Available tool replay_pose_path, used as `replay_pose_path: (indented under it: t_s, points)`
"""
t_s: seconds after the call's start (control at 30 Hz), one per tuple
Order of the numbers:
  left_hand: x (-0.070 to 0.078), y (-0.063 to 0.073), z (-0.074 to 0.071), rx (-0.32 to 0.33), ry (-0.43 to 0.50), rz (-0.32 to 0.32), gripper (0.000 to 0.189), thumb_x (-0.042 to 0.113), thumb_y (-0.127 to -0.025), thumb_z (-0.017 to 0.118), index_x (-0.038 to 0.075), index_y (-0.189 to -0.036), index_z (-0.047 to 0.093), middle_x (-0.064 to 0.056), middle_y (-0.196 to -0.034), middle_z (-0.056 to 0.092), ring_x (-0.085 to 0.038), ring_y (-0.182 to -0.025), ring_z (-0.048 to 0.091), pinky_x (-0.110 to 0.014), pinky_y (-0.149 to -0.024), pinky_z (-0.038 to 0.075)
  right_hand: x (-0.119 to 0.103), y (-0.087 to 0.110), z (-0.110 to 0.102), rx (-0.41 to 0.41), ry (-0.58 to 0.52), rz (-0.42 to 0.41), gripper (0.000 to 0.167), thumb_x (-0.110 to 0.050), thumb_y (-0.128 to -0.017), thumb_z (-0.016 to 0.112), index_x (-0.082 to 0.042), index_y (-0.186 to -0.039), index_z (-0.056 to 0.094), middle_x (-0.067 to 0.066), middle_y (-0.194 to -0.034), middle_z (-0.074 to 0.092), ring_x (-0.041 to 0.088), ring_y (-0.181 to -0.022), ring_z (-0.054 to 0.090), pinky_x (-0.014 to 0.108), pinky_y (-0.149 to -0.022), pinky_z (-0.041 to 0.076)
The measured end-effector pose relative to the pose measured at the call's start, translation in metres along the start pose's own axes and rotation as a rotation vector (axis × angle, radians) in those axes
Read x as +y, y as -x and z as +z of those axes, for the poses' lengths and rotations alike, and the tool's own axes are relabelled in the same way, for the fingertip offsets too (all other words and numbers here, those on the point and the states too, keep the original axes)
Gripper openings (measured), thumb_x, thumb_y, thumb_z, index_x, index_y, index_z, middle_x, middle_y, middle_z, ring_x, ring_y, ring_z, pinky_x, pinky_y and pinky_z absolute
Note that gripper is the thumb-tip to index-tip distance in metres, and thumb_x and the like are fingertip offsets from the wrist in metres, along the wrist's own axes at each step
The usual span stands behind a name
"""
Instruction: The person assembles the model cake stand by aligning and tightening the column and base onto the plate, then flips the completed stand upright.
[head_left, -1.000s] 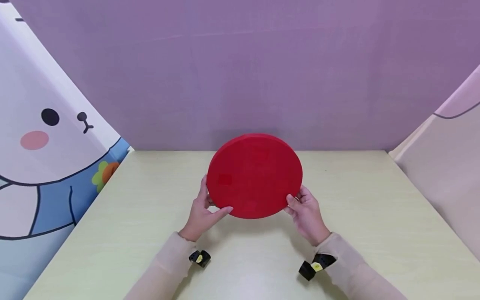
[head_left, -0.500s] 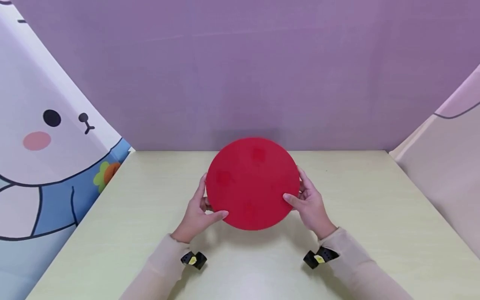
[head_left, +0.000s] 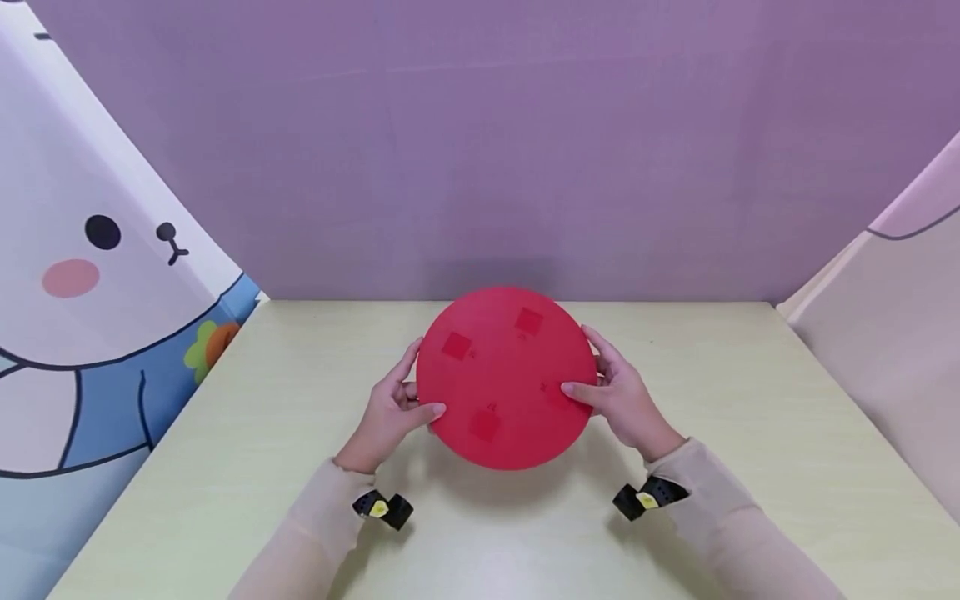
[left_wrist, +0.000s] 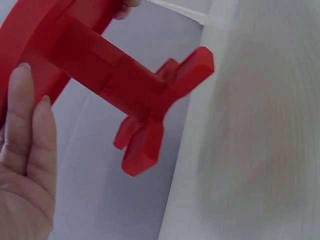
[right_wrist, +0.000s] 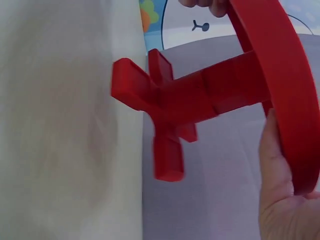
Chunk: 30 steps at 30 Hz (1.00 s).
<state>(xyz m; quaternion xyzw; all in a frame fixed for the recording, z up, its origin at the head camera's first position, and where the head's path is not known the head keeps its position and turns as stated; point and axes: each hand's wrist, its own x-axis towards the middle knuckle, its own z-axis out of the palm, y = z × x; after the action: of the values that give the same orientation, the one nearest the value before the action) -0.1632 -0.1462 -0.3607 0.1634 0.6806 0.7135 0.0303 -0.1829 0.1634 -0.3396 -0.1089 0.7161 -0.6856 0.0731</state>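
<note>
A red round pedestal table (head_left: pixel 506 375), small enough to carry, is held above the tabletop with its disc upward. Darker squares and tiny marks show on the disc. Its thick column (left_wrist: pixel 105 70) ends in a splayed foot (right_wrist: pixel 167 155) with several blunt arms, apart from the surface below. My left hand (head_left: pixel 390 417) grips the disc's left rim, thumb on top and fingers at the side and underneath. On the right rim, my right hand (head_left: pixel 626 404) holds likewise, its thumb lying on the upper face. Column and foot are hidden in the head view.
The pale wooden tabletop (head_left: pixel 750 417) spreads under both arms. A purple cloth wall (head_left: pixel 480 150) rises at its back edge. Printed cartoon cloth (head_left: pixel 112 333) hangs at the left, and a pale cloth panel (head_left: pixel 892 333) at the right. Black wrist cameras sit on both wrists.
The red disc has come slightly nearer to me and tilted, so its far rim no longer shows. It has turned a little clockwise. My right hand has shifted up along the rim.
</note>
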Motion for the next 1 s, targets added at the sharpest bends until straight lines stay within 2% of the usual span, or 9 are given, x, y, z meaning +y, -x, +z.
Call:
replay_pose_path:
  t_s: [0.17, 0.33, 0.6, 0.73, 0.87, 1.0]
  points:
    - [0.002, -0.004, -0.003, 0.025, 0.088, -0.117, 0.081, -0.009, -0.087, 0.059, 0.012, -0.154, 0.018, -0.002, -0.094, 0.070, -0.017, -0.081, 0.070, -0.035, -0.070, 0.056, -0.006, -0.001, -0.003, -0.059, -0.050, 0.065, 0.083, 0.007, -0.087, 0.061, -0.009, -0.154, 0.015, 0.023, -0.122, 0.043, 0.021, -0.096, 0.061, 0.039, -0.072, 0.056]
    - [0.003, -0.006, -0.006, 0.014, 0.163, -0.189, 0.079, -0.008, -0.089, 0.056, 0.014, -0.154, 0.017, -0.003, -0.093, 0.068, -0.019, -0.079, 0.070, -0.037, -0.068, 0.057, -0.012, 0.001, -0.008, -0.116, -0.124, 0.117, 0.082, 0.011, -0.087, 0.057, -0.009, -0.154, 0.014, 0.020, -0.119, 0.043, 0.022, -0.094, 0.062, 0.040, -0.071, 0.056]
    - [0.005, -0.008, -0.010, -0.051, 0.229, -0.218, 0.075, -0.006, -0.093, 0.052, 0.012, -0.155, 0.014, -0.004, -0.094, 0.068, -0.021, -0.070, 0.071, -0.037, -0.065, 0.057, -0.015, -0.002, -0.016, -0.218, -0.220, 0.170, 0.082, 0.013, -0.088, 0.051, -0.008, -0.154, 0.007, 0.015, -0.121, 0.045, 0.019, -0.092, 0.063, 0.037, -0.071, 0.056]
    - [0.006, -0.008, -0.012, -0.066, 0.233, -0.246, 0.073, -0.005, -0.094, 0.050, 0.012, -0.155, 0.013, -0.004, -0.094, 0.068, -0.020, -0.068, 0.070, -0.036, -0.067, 0.056, -0.017, -0.003, -0.019, -0.253, -0.282, 0.194, 0.081, 0.014, -0.088, 0.048, -0.007, -0.154, 0.005, 0.013, -0.122, 0.046, 0.019, -0.094, 0.063, 0.037, -0.072, 0.056]
    - [0.008, -0.010, -0.014, -0.093, 0.221, -0.252, 0.072, -0.005, -0.095, 0.049, 0.011, -0.155, 0.012, -0.004, -0.091, 0.069, -0.018, -0.065, 0.070, -0.034, -0.066, 0.056, -0.018, -0.003, -0.019, -0.257, -0.347, 0.214, 0.081, 0.015, -0.089, 0.046, -0.009, -0.154, 0.005, 0.012, -0.124, 0.045, 0.019, -0.094, 0.063, 0.035, -0.072, 0.056]
    - [0.010, -0.011, -0.016, -0.125, 0.233, -0.246, 0.073, -0.007, -0.095, 0.047, 0.011, -0.155, 0.010, -0.005, -0.089, 0.070, -0.017, -0.061, 0.069, -0.032, -0.063, 0.056, -0.017, -0.005, -0.019, -0.252, -0.362, 0.223, 0.081, 0.015, -0.089, 0.045, -0.009, -0.154, 0.005, 0.012, -0.124, 0.045, 0.019, -0.095, 0.064, 0.035, -0.072, 0.056]
